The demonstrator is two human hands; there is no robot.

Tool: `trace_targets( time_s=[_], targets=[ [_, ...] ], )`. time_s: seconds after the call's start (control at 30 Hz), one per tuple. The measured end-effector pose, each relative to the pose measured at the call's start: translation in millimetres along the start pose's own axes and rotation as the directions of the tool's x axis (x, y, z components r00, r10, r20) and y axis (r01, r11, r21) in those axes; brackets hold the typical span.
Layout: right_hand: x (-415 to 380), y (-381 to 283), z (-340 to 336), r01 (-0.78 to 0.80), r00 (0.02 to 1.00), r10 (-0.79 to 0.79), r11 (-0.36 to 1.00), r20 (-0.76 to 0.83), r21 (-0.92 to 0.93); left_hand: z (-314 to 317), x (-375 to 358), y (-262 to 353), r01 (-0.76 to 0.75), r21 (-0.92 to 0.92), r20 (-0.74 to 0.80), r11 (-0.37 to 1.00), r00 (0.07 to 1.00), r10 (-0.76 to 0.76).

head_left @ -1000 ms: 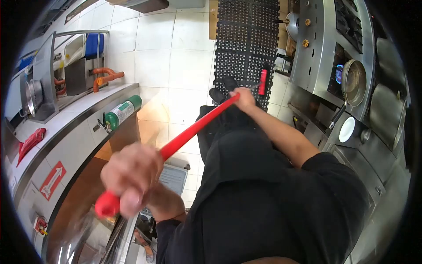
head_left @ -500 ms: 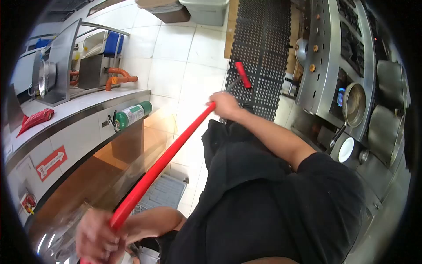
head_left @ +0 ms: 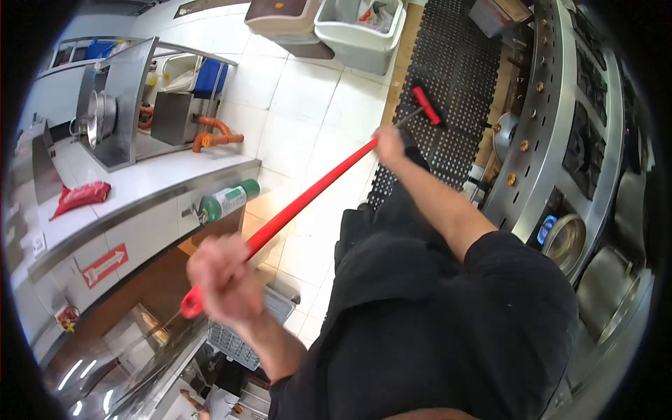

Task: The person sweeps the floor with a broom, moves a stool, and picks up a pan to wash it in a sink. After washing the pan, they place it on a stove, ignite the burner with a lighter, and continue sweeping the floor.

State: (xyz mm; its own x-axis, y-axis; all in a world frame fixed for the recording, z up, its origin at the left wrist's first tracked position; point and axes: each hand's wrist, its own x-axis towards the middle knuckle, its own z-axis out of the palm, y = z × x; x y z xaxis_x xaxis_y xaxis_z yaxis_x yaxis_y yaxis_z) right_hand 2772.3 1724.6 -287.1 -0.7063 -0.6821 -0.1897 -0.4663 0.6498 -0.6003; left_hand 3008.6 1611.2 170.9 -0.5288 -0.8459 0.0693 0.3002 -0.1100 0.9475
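Note:
I hold a long red-handled floor tool [head_left: 308,197] with both hands. My left hand [head_left: 220,280] grips the near end of the handle, close to my body. My right hand [head_left: 389,143] grips it farther down, near the red head [head_left: 425,105]. The head rests on a black perforated floor mat [head_left: 455,91] in front of the stove. My dark clothing fills the lower middle of the view.
A steel cooking range [head_left: 560,126] with a lit burner and a pan [head_left: 563,238] runs along the right. A white counter [head_left: 140,182] stands on the left with a green gas canister [head_left: 227,201] and a red packet [head_left: 80,196]. Two bins [head_left: 360,28] stand at the mat's far end.
The red head has moved farther along the mat, away from me. My left hand has risen with the handle's end, and the view has tilted toward the bins.

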Motion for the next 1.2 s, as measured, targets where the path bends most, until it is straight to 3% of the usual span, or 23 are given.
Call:
trace_targets(
  time_s=[0.03,0.1,0.17,0.2,0.27,0.3,0.37,0.43,0.47,0.53,0.6,0.63,0.7,0.73,0.77,0.8,0.9,1.0,1.07,1.13,1.2],
  targets=[
    [3,-25,4,-0.015,1.000,0.016,0.998,-0.006,0.054,12,14,14,-0.054,-0.024,-0.035,0.998,0.998,0.053],
    [19,-59,13,0.064,0.958,-0.110,0.982,0.265,0.177,40,36,51,-0.134,-0.054,-0.068,0.989,0.989,0.131],
    [27,-101,-21,0.125,0.898,-0.213,0.963,0.384,0.241,67,56,80,-0.217,-0.046,-0.046,0.975,0.975,0.215],
    [34,-106,-29,0.201,0.871,-0.300,0.940,0.389,0.274,80,64,93,-0.258,-0.017,-0.022,0.966,0.966,0.257],
    [43,-116,-75,0.160,0.840,-0.281,0.946,0.465,0.283,106,76,113,-0.269,-0.077,0.052,0.960,0.960,0.274],
    [45,-113,-103,0.144,0.852,-0.265,0.948,0.452,0.285,125,80,114,-0.341,-0.019,0.030,0.940,0.939,0.342],
    [57,-89,-140,0.102,0.901,-0.209,0.953,0.380,0.284,139,94,110,-0.315,-0.097,0.073,0.944,0.944,0.323],
    [80,-44,-159,0.089,0.967,-0.143,0.966,0.212,0.244,142,107,86,-0.256,-0.105,0.034,0.961,0.965,0.260],
    [107,-15,-167,0.173,0.960,-0.196,0.976,0.198,0.129,144,113,62,-0.209,-0.093,-0.012,0.974,0.978,0.208],
    [164,44,-173,0.201,0.979,-0.202,0.978,0.019,0.054,157,124,2,-0.154,-0.070,-0.094,0.986,0.985,0.147],
    [227,101,-169,0.190,0.981,-0.189,0.981,-0.038,0.030,179,125,-68,-0.107,-0.039,-0.164,0.993,0.981,0.100],
    [262,125,-162,0.195,0.980,-0.199,0.975,-0.028,-0.105,186,121,-99,-0.068,-0.024,-0.198,0.997,0.978,0.062],
    [310,152,-174,0.309,0.951,-0.307,0.949,0.040,-0.066,206,111,-154,0.001,0.008,-0.283,1.000,0.959,0.001],
    [323,158,-163,0.315,0.944,-0.305,0.946,0.124,-0.080,218,105,-167,0.063,-0.057,-0.356,0.996,0.931,-0.079],
    [333,162,-153,0.323,0.932,-0.299,0.942,0.203,-0.094,221,103,-169,0.056,-0.023,-0.376,0.998,0.925,-0.061],
    [334,165,-140,0.332,0.913,-0.291,0.937,0.285,-0.109,223,101,-168,0.052,0.008,-0.397,0.999,0.917,-0.045],
    [274,143,-90,0.318,0.911,-0.277,0.943,0.304,-0.095,205,91,-131,0.106,0.015,-0.498,0.994,0.863,-0.085],
    [215,108,-89,0.310,0.882,-0.260,0.948,0.394,-0.069,192,69,-86,0.121,0.011,-0.586,0.993,0.805,-0.092],
    [171,82,-88,0.357,0.849,-0.281,0.929,0.448,-0.095,187,51,-61,0.045,-0.012,-0.618,0.999,0.785,-0.042],
    [137,57,-78,0.376,0.781,-0.265,0.923,0.566,-0.086,184,39,-39,-0.059,0.002,-0.711,0.998,0.702,0.043],
    [96,31,-72,0.328,0.763,-0.260,0.945,0.592,-0.008,170,24,-15,-0.100,0.033,-0.668,0.994,0.738,0.096]
  ],
)
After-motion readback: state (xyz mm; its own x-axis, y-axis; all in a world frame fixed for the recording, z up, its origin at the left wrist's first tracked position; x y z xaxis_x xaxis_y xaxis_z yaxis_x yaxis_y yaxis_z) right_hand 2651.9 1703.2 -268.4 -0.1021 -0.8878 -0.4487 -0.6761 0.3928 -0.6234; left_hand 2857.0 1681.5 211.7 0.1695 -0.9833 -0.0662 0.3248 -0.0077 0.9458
